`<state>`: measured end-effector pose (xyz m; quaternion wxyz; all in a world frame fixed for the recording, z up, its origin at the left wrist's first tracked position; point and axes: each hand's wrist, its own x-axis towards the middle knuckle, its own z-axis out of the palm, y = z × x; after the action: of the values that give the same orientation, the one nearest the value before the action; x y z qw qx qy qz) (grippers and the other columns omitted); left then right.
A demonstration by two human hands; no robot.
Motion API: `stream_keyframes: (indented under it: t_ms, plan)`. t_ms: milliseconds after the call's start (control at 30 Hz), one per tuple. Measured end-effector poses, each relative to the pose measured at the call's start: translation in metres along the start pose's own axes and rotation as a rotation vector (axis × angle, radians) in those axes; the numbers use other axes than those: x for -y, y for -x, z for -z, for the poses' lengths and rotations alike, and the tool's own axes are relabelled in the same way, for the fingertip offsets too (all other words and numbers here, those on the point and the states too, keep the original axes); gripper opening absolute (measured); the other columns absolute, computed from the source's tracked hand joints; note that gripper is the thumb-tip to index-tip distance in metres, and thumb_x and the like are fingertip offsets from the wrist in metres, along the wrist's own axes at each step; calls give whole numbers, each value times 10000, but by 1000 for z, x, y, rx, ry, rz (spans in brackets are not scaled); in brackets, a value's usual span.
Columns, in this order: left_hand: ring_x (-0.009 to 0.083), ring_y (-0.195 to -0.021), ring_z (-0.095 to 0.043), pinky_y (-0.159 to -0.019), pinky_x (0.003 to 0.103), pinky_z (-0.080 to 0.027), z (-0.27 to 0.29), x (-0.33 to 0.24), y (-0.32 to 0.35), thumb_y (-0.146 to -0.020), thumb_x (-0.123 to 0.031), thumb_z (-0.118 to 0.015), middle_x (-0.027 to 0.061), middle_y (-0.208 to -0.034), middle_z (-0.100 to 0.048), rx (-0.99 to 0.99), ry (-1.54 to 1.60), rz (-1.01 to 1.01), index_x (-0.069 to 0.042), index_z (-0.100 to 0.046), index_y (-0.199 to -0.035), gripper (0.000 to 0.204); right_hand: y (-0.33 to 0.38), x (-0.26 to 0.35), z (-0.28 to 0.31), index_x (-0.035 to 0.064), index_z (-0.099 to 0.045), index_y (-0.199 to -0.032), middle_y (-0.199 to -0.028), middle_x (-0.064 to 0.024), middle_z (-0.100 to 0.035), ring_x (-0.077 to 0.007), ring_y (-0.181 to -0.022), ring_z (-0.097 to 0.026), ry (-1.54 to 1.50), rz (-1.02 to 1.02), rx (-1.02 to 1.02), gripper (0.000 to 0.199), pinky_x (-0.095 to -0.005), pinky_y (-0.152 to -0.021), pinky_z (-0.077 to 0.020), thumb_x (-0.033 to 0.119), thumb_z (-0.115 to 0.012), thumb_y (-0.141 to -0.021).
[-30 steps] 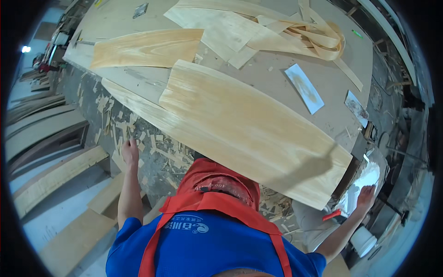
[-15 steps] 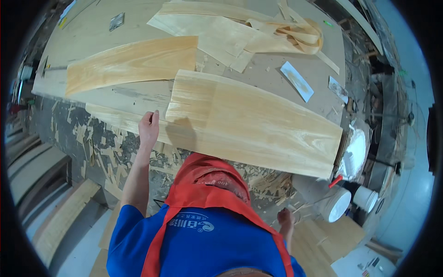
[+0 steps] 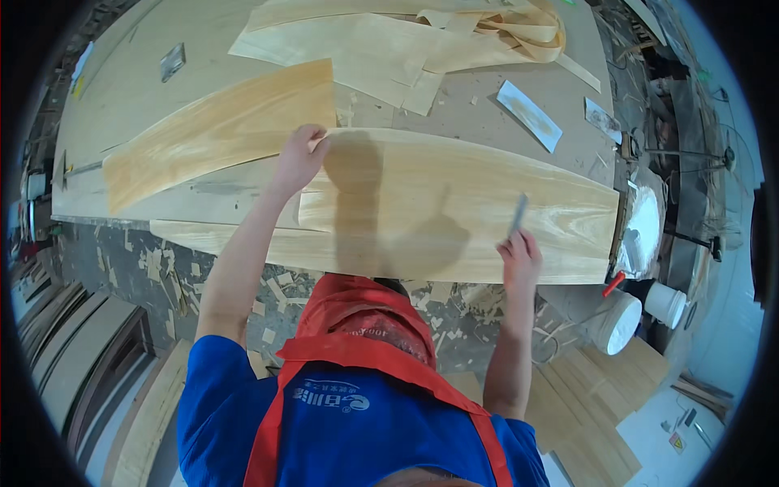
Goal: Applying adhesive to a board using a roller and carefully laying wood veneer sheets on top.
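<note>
A wide, pale wood veneer sheet (image 3: pixel 479 166) lies across the front of the table, tapering to the right. At its far left corner my left hand (image 3: pixel 302 160) is closed, pinching the sheet's edge between thumb and fingers. My right hand (image 3: pixel 521 258) hovers over the sheet's near right part, wrapped round a slim grey blade-like tool (image 3: pixel 519 213) that points away from me; motion blurs its exact kind. A darker curved veneer piece (image 3: pixel 235 122) is just beyond my left hand. Below that hand, a narrow pale strip (image 3: pixel 211 237) runs along the table's front edge.
Veneer offcuts and a curled strip (image 3: pixel 519 40) lie at the back of the table (image 3: pixel 130 105). A white rectangular piece (image 3: pixel 529 116) rests at the far right. White buckets (image 3: pixel 618 325) stand off the right end. Wood scraps litter the floor (image 3: pixel 122 268); curved panels lean at left.
My left hand has moved up from the front edge to the sheet's far left corner. My right hand has risen from beside my body to above the sheet, the grey tool now visible.
</note>
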<state>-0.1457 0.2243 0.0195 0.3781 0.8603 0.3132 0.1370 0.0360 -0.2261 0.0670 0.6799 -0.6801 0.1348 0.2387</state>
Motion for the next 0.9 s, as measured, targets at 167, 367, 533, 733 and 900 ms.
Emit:
stream_keyframes:
  t_ms: [167,367,533,733,900]
  plan:
    - [341,-1069,-661,-904,427,-536,-19,-2,-53,-960,-216,-686,172,-1157,-682,73,-61,-180,-16,-660,-1156,282,-19,-12,-165,-44,-652,-1202,-952,-115,-674,-168,-779,-672,388,196,183,264,-326,-767,-603,110,-663,-989]
    - [335,-986,-674,-817,406,-555,4,24,-57,-956,-200,-691,188,-1116,-669,-109,54,34,-10,-666,-1123,254,-45,-36,-265,4,-677,-1201,-909,-116,-701,-150,-732,-681,852,483,254,299,-315,-698,-572,70,-689,-910]
    - [255,-993,-677,-869,349,-533,43,46,-12,-995,-235,-672,154,-1050,-697,-15,115,385,9,-648,-1175,304,-50,-38,-272,13,-686,-1191,-912,-117,-696,-157,-707,-676,958,471,248,322,-324,-675,-558,48,-689,-871]
    - [161,-804,-655,-738,306,-534,36,54,46,-987,-208,-683,113,-909,-701,-46,241,557,33,-655,-1111,272,-47,-33,-280,9,-691,-1171,-926,-137,-692,-187,-693,-680,955,498,263,312,-332,-667,-562,46,-694,-861]
    - [173,-965,-663,-851,310,-532,25,49,52,-1013,-268,-662,104,-1056,-709,2,292,645,16,-644,-1203,342,-50,-38,-277,7,-691,-1156,-930,-155,-689,-203,-691,-685,1007,555,268,305,-345,-652,-560,40,-694,-853]
